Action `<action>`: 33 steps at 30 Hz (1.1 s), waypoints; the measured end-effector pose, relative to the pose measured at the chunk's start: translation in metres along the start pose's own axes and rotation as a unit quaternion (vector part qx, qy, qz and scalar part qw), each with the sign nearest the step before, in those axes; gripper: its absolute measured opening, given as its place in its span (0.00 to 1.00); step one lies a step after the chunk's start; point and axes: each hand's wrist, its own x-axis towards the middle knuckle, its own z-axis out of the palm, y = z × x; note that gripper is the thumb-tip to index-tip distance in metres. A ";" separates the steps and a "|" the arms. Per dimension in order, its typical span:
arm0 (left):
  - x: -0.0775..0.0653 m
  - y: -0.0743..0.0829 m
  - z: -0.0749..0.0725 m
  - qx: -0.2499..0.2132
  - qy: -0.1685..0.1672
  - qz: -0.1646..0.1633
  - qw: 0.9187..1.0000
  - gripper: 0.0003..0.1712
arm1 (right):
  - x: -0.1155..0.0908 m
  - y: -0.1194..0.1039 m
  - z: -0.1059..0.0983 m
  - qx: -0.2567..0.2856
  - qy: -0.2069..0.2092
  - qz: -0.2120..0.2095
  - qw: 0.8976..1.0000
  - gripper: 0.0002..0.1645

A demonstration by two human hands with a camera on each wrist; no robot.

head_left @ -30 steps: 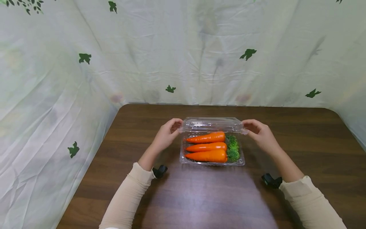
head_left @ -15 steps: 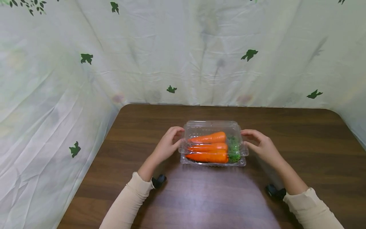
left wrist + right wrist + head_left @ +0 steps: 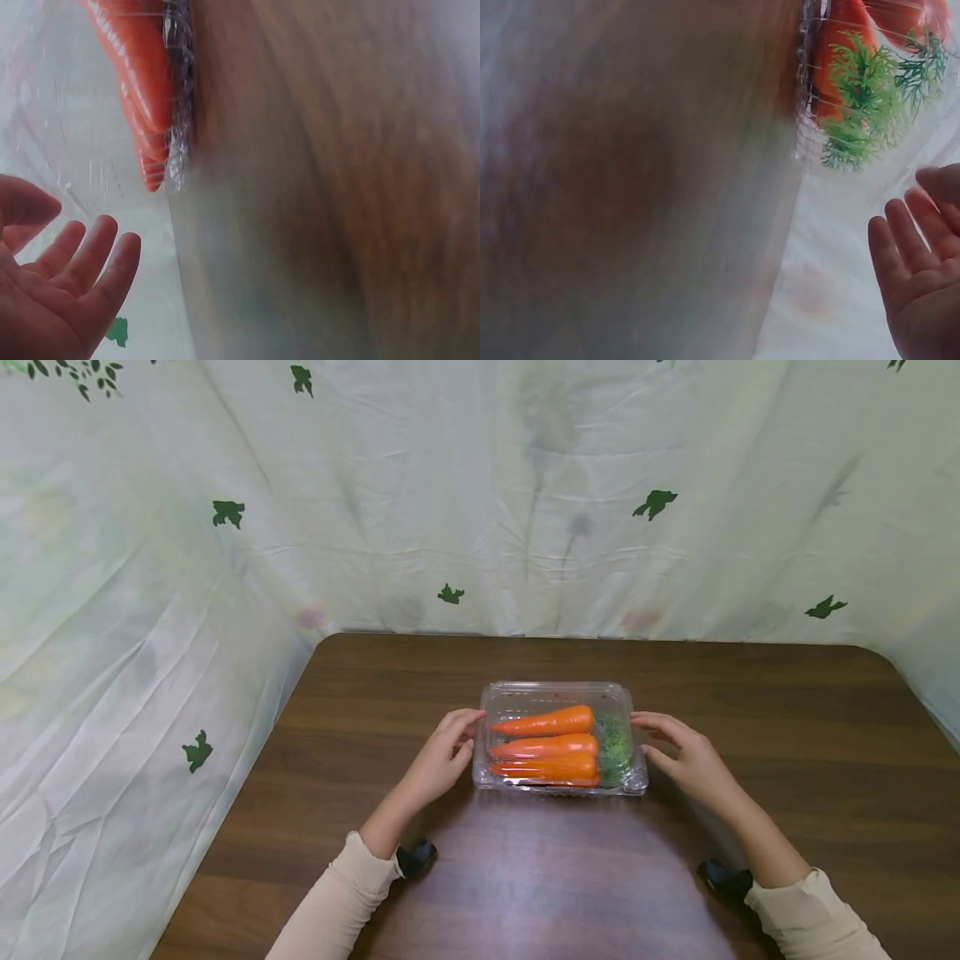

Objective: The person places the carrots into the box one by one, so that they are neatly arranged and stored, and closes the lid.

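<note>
In the head view a clear plastic clamshell box (image 3: 517, 695) sits on the table with its lid lowered over the base. Three orange carrots (image 3: 551, 720) lie side by side in it, their green tops (image 3: 617, 747) at the right end. My left hand (image 3: 438, 764) is at the box's left side, fingers loosely bent, tips at or beside the lid's edge. On the opposite side my right hand (image 3: 690, 768) has its fingers extended towards the box, tips at or very near its edge. Both wrist views show relaxed fingers holding nothing; whether the lid is latched cannot be seen.
The box stands on a dark wooden table (image 3: 525, 877). A pale cloth (image 3: 495, 485) with green leaf-like patches hangs behind the table and along its left side. Black wrist cameras (image 3: 417, 858) sit at both cuffs.
The lid has swung down towards me from raised to lying over the carrots. Both hands have come down with it, and their fingers have loosened from its edges.
</note>
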 end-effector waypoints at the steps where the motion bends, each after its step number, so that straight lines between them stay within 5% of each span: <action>1: -0.001 0.000 0.001 -0.004 0.003 -0.005 1.000 0.25 | -0.001 0.000 0.000 0.001 0.001 0.001 1.000 0.25; 6: -0.004 0.011 0.002 -0.058 0.014 -0.043 0.997 0.21 | -0.004 -0.002 0.002 0.013 0.022 0.018 0.999 0.20; 11: -0.011 0.031 -0.001 -0.131 0.004 -0.116 0.985 0.24 | -0.011 -0.015 0.003 0.068 0.019 0.107 0.992 0.25; 19: -0.023 0.015 0.015 -0.227 0.012 -0.184 0.956 0.27 | -0.027 -0.026 0.009 0.178 -0.028 0.218 0.959 0.31; 27: -0.034 0.016 0.022 -0.284 0.005 -0.210 0.936 0.23 | -0.034 -0.028 0.017 0.310 -0.050 0.298 0.902 0.27; 33: -0.039 0.018 0.022 -0.322 -0.016 -0.223 0.920 0.26 | -0.034 -0.027 0.017 0.338 -0.067 0.318 0.883 0.28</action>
